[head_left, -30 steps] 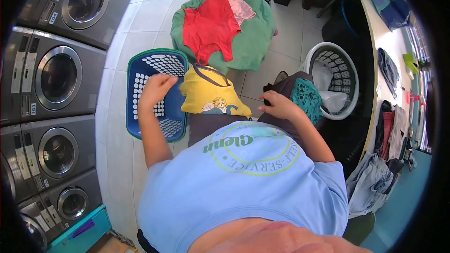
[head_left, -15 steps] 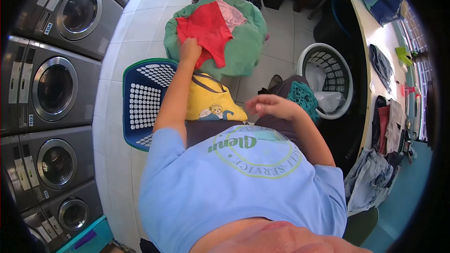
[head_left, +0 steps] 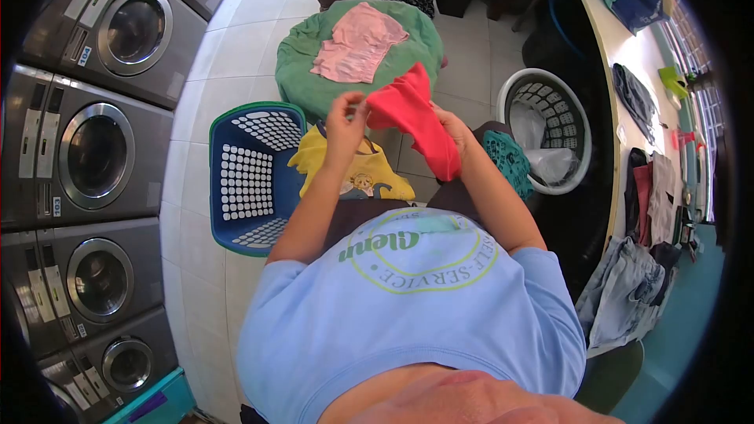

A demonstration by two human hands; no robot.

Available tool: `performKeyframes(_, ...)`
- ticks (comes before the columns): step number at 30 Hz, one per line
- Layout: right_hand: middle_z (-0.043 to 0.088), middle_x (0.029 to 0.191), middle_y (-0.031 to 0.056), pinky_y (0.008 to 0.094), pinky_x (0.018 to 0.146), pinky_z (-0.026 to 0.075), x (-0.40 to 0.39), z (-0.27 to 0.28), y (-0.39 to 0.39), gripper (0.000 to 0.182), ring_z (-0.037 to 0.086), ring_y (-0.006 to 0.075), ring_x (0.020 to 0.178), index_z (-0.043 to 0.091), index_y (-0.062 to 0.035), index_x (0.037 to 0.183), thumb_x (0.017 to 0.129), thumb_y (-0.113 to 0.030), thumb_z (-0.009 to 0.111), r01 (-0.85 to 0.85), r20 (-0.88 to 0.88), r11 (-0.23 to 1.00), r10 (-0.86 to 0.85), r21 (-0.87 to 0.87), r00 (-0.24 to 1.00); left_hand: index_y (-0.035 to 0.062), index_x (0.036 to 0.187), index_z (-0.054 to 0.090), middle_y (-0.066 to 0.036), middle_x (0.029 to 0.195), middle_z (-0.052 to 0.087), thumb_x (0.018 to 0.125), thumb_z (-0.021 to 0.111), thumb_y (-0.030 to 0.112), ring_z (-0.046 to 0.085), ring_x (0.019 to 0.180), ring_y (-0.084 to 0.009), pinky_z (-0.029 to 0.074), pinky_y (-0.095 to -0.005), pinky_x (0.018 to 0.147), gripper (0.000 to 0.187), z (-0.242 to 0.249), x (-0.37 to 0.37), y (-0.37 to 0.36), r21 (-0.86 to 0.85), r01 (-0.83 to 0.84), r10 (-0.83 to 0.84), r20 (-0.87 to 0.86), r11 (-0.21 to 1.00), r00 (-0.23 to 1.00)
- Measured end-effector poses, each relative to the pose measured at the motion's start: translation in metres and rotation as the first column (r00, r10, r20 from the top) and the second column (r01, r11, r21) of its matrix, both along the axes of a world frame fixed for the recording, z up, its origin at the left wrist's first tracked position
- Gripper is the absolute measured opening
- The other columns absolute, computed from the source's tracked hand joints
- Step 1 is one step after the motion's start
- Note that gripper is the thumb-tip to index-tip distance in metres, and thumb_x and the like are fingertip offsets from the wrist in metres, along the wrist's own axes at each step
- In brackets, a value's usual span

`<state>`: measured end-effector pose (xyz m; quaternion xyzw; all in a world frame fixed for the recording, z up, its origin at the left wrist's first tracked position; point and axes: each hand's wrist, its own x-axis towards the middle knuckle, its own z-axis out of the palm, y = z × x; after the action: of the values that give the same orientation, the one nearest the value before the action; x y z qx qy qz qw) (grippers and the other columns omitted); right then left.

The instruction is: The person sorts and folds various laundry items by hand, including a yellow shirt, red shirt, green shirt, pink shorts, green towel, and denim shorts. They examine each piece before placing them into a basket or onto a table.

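Observation:
A red garment (head_left: 412, 116) hangs in the air in front of me, held by both hands. My left hand (head_left: 345, 114) pinches its left edge. My right hand (head_left: 457, 132) grips it on the right side, partly hidden by the cloth. Below them a yellow shirt (head_left: 357, 173) with a cartoon print lies over my lap. Further out, a pink garment (head_left: 357, 51) lies flat on a green bundle (head_left: 314, 71) on the floor.
A blue laundry basket (head_left: 251, 177) stands at my left on the tiled floor. A white basket (head_left: 561, 129) with white cloth stands at my right. Washing machines (head_left: 86, 149) line the left wall. A counter (head_left: 652, 133) with clothes runs along the right.
My left hand lifted the red garment off the green bundle and drew it toward me. My right hand rose and took hold of it too. The pink garment now lies uncovered.

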<state>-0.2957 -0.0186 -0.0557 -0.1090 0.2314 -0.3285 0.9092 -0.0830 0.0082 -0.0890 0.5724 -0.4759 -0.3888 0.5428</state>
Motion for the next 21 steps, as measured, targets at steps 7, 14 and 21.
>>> performKeyframes(7, 0.058, 0.119, 0.0106, 0.0365, 0.081, 0.056, -0.014, 0.006, 0.009, 0.035, 0.064, 0.0211, 0.1, 0.044, -0.0092, 0.129, 0.095, -0.017, 0.05, -0.042, -0.054, 0.99, 0.035, -0.134, 0.998, 0.0013, 0.123, 0.05, -0.008, 0.12, 0.059, 0.096, 0.05, 0.022, 0.057, 0.109, -0.0178, 0.047, -0.033, 0.091, 0.034, 0.051, -0.012, -0.002, -0.029, 0.555, -0.198, -0.949, 0.831, 0.247)
performKeyframes(14, 0.058, 0.115, 0.0072, 0.028, 0.083, 0.048, -0.005, -0.017, 0.008, 0.035, 0.058, 0.0125, 0.097, 0.049, -0.0045, 0.123, 0.095, -0.025, 0.053, 0.025, -0.583, 0.755, -0.527, -0.655, 0.618, -0.0001, 0.107, 0.062, -0.009, 0.108, 0.063, 0.092, 0.054, 0.013, 0.062, 0.097, -0.0203, 0.049, -0.0301, 0.083, 0.021, 0.056, -0.025, -0.004, 0.046, 0.413, -0.363, -0.398, 0.91, 0.843)
performKeyframes(21, 0.064, 0.095, 0.0025, 0.0244, 0.077, 0.047, 0.001, 0.004, 0.018, 0.022, 0.06, 0.0108, 0.085, 0.061, -0.0021, 0.105, 0.092, -0.02, 0.058, 0.113, -0.444, 0.797, -0.442, -0.594, 0.78, -0.0027, 0.101, 0.064, -0.007, 0.103, 0.064, 0.086, 0.047, 0.0, 0.059, 0.095, -0.0125, 0.046, -0.0265, 0.082, 0.023, 0.048, -0.046, 0.011, -0.14, 0.495, -0.466, 0.196, 0.857, 0.863)
